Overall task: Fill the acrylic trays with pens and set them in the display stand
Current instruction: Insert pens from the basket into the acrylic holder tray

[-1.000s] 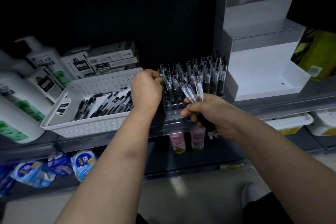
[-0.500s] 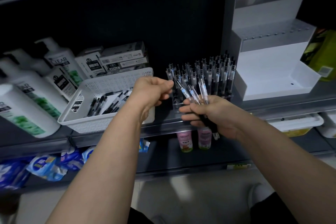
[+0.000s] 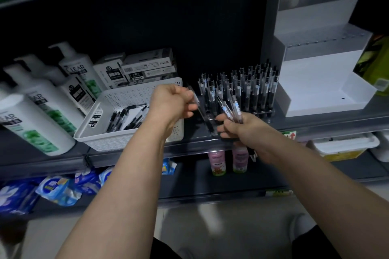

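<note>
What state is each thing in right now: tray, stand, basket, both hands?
Acrylic tray: on the shelf, mostly filled with upright pens, front-left slots open.
Display stand: empty, no tray in it.
White basket: holds loose pens lying flat.
Left hand: fingers closed on one pen.
Right hand: gripping a bunch of pens.

Basket [image 3: 134, 99] and stand [image 3: 315, 82] seemingly flank tray [image 3: 237, 90].

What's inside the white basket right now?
The white basket holds loose black pens lying flat on what looks like white paper. The left hand and forearm cover its right end, so anything there is hidden, as is the bottom under the pens.
</note>
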